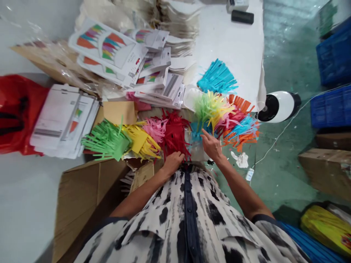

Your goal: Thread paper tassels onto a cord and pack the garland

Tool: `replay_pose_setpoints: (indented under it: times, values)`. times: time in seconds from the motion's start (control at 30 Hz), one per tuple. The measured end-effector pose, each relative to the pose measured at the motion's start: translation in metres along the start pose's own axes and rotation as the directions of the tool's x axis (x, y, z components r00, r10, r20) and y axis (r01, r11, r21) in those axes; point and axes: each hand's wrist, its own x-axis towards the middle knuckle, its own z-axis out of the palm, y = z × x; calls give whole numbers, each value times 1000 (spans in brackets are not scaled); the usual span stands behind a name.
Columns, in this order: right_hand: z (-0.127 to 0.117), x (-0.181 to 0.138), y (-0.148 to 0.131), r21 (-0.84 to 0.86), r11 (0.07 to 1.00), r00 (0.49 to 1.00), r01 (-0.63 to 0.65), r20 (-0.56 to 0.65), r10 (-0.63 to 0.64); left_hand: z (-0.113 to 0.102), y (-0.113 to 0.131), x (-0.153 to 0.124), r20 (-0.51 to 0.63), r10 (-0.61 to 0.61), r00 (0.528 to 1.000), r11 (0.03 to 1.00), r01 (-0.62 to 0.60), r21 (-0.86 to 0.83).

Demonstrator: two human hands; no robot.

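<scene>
The fingers of my left hand [173, 163] are half curled at the near edge of the dark-red fringed paper bunch [175, 133], which lies ruffled and thin-stripped before the body. My right hand [212, 147] points its index finger by the blue fringed paper [196, 132]. Whether either grips, I cannot tell. I judge the step as handling bunches; a light pinch is needed.
</scene>
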Motion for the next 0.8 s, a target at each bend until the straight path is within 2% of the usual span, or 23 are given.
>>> replay_pose_setpoints:
  times: [0.2,0.27,0.33,0.4,0.47,0.53,0.6,0.63,0.7,0.73,0.8]
  values:
    - [-8,-35,-18,128,980,989,-149,-5,151,-2,2,1,-27,44,999,999,-44,-20]
    - [-12,-45,-21,183,960,976,-211,-4,216,-11,3,0,-42,58,997,998,-59,-28]
    - [-14,-56,-21,224,934,958,-278,-8,287,-30,1,4,-133,72,989,991,-86,-105]
    - [-13,-67,-22,253,909,938,-331,-16,346,-60,-3,19,-337,52,940,956,-145,-255]
    - [-11,-77,-24,275,894,928,-353,-21,373,-97,-7,47,-527,18,850,927,-211,-309]
    - [-10,-84,-27,287,894,932,-344,-10,362,-132,-11,85,-653,-23,757,930,-223,-291]
    - [-10,-87,-32,294,901,944,-318,11,330,-158,-13,125,-717,-53,695,936,-216,-278]
    - [-11,-87,-34,299,905,950,-303,25,310,-166,-13,142,-725,-71,685,930,-217,-297]
    - [-13,-84,-37,316,909,962,-271,53,269,-172,-12,165,-692,-81,717,887,-264,-378]
    - [-15,-82,-38,325,910,966,-256,67,248,-170,-10,168,-689,-101,717,856,-291,-428]
    - [-16,-77,-37,343,914,975,-219,97,198,-156,-7,156,-719,-146,679,803,-343,-488]
